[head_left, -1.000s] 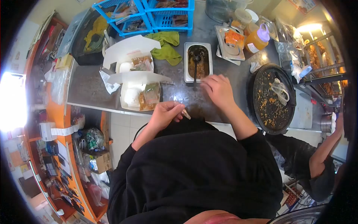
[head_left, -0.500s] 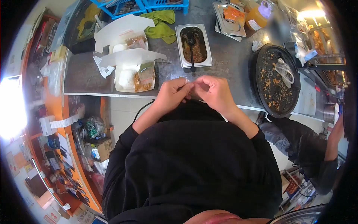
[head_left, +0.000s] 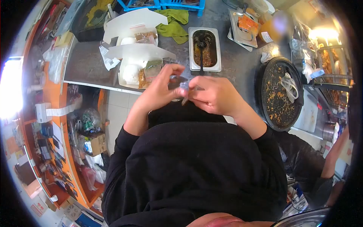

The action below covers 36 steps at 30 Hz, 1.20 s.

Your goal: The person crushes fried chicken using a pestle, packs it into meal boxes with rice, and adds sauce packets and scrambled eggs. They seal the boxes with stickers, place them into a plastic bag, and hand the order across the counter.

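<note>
My left hand (head_left: 162, 89) and my right hand (head_left: 213, 94) meet in front of my body at the counter's front edge. A small clear plastic bag (head_left: 184, 86) is between them. My right fingers are pinched on it, while my left thumb touches it and the left fingers are curved apart from the thumb. Behind my left hand lie two open white boxes, the nearer one (head_left: 123, 73) and the farther one (head_left: 123, 37), with white rice and small bags inside. Just beyond my right hand stands a metal container (head_left: 191, 49) of dark sauce with a black ladle (head_left: 201, 56) in it.
A green cloth (head_left: 176, 28) lies behind the boxes, near blue baskets (head_left: 181, 5). Metal lids (head_left: 238, 32) and a bottle (head_left: 273, 32) are at the back right. A round black tray (head_left: 273, 109) with crumbs stands at right, with another person's arm (head_left: 337, 153) beyond.
The right hand came from near the metal container to the left hand. The left fingers have since spread, and a clear bag now shows between the hands. The view has shifted.
</note>
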Motion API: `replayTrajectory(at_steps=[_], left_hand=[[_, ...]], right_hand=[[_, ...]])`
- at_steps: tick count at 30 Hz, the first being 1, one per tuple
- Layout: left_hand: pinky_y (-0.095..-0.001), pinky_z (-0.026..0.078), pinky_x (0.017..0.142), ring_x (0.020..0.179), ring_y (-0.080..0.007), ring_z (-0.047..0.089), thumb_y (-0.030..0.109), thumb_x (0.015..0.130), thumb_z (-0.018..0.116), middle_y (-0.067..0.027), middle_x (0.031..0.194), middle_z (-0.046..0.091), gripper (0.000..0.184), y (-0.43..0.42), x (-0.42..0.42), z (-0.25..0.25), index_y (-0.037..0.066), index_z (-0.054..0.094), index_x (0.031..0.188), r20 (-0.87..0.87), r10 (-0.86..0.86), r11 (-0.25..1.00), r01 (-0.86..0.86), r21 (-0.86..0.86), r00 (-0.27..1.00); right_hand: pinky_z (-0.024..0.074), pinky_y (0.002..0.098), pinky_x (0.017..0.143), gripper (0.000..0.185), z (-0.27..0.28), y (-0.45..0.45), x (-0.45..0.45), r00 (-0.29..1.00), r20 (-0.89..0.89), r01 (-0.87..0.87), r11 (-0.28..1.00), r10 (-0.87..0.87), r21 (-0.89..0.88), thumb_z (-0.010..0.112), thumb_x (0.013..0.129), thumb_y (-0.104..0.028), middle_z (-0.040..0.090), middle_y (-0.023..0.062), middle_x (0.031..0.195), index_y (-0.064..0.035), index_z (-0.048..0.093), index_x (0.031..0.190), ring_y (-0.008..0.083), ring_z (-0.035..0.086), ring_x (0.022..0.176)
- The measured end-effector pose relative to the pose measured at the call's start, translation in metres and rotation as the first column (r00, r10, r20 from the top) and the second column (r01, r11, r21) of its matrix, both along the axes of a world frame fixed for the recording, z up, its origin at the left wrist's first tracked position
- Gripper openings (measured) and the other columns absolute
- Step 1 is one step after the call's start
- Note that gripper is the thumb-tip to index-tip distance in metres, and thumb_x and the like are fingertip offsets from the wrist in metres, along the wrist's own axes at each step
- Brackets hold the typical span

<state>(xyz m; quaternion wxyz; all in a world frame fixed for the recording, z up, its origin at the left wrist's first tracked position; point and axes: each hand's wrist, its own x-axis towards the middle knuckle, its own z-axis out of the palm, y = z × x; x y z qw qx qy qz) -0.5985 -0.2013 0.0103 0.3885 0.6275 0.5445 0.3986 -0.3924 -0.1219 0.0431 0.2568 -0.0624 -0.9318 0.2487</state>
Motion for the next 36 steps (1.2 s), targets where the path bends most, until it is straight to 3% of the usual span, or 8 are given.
replayTrajectory(at_steps=[3,9,12,16,19,25,31,36], left_hand=[[-0.0245,0.041,0.071,0.086,-0.0084,0.049,0.045,0.086,0.065,-0.0066,0.108,0.055,0.075,-0.006,0.004,-0.003,0.003,0.032,0.139,0.364,-0.260,0.962,0.274,0.013,0.895],[-0.0222,0.035,0.067,0.086,-0.0084,0.041,0.040,0.094,0.056,-0.0074,0.118,0.048,0.070,-0.012,-0.003,0.003,0.003,0.025,0.145,0.719,-0.096,0.871,0.409,-0.274,0.688],[-0.0229,0.040,0.077,0.098,-0.0095,0.045,0.035,0.091,0.062,-0.0056,0.113,0.052,0.067,-0.001,0.004,0.000,0.005,0.031,0.142,0.676,-0.105,0.970,0.224,-0.091,0.730],[-0.0290,0.040,0.092,0.110,-0.0151,0.049,0.027,0.081,0.075,-0.0074,0.114,0.053,0.068,0.008,0.002,-0.006,0.004,0.039,0.134,0.570,0.030,0.970,0.113,-0.214,0.821],[-0.0292,0.044,0.084,0.097,-0.0134,0.052,0.022,0.077,0.080,-0.0053,0.107,0.056,0.060,0.013,0.007,-0.020,0.004,0.047,0.124,0.460,0.172,0.971,-0.071,-0.228,0.871],[-0.0385,0.046,0.086,0.090,-0.0275,0.057,0.035,0.066,0.083,-0.0115,0.095,0.060,0.065,0.024,0.017,-0.022,0.003,0.052,0.113,-0.238,0.363,0.931,-0.344,0.120,0.901],[-0.0482,0.043,0.096,0.092,-0.0364,0.057,0.043,0.060,0.083,-0.0132,0.093,0.059,0.071,0.034,0.025,-0.032,0.004,0.052,0.112,-0.337,0.382,0.919,-0.313,0.240,0.861],[-0.0479,0.044,0.094,0.093,-0.0360,0.057,0.039,0.061,0.086,-0.0140,0.092,0.058,0.070,0.034,0.027,-0.033,0.005,0.052,0.112,-0.377,0.436,0.891,-0.334,0.306,0.817]], right_hand=[[0.0493,0.0333,0.059,0.011,0.002,0.008,-0.004,0.986,0.131,-0.101,0.995,0.102,-0.011,0.068,0.078,-0.012,0.059,0.0013,0.088,-0.0103,0.065,0.089,0.0211,0.062,0.074],[0.0491,0.0346,0.069,0.015,0.008,0.039,-0.023,0.996,-0.081,-0.005,0.940,-0.025,-0.342,0.057,0.081,-0.002,0.058,0.0087,0.090,-0.0073,0.063,0.093,0.0272,0.061,0.083],[0.0481,0.0362,0.075,0.027,-0.022,0.088,-0.020,0.912,0.220,0.362,0.932,-0.346,-0.034,0.050,0.077,0.005,0.057,0.0084,0.092,-0.0116,0.067,0.092,0.0299,0.059,0.087],[0.0470,0.0375,0.074,0.025,-0.065,0.122,-0.018,0.885,0.432,0.098,0.976,-0.176,0.197,0.058,0.074,-0.001,0.053,0.0050,0.085,-0.0163,0.070,0.090,0.0256,0.058,0.089],[0.0465,0.0365,0.071,0.022,-0.071,0.130,-0.019,0.898,0.412,0.032,0.958,-0.153,0.285,0.062,0.075,-0.007,0.060,0.0035,0.085,-0.0180,0.072,0.092,0.0242,0.058,0.088],[0.0458,0.0366,0.071,0.018,-0.086,0.142,-0.010,0.873,0.118,0.440,0.868,-0.474,0.231,0.059,0.087,-0.025,0.068,0.0061,0.079,-0.0113,0.071,0.085,0.0249,0.060,0.078],[0.0466,0.0375,0.068,0.022,-0.101,0.126,-0.001,0.868,0.176,0.492,0.853,-0.465,-0.174,0.057,0.089,-0.026,0.067,0.0102,0.074,-0.0096,0.072,0.090,0.0266,0.061,0.075],[0.0462,0.0307,0.069,0.025,-0.097,0.130,0.009,0.772,0.248,0.578,0.484,-0.586,-0.657,0.054,0.091,-0.025,0.069,0.0071,0.076,-0.0063,0.071,0.091,0.0170,0.063,0.071]])
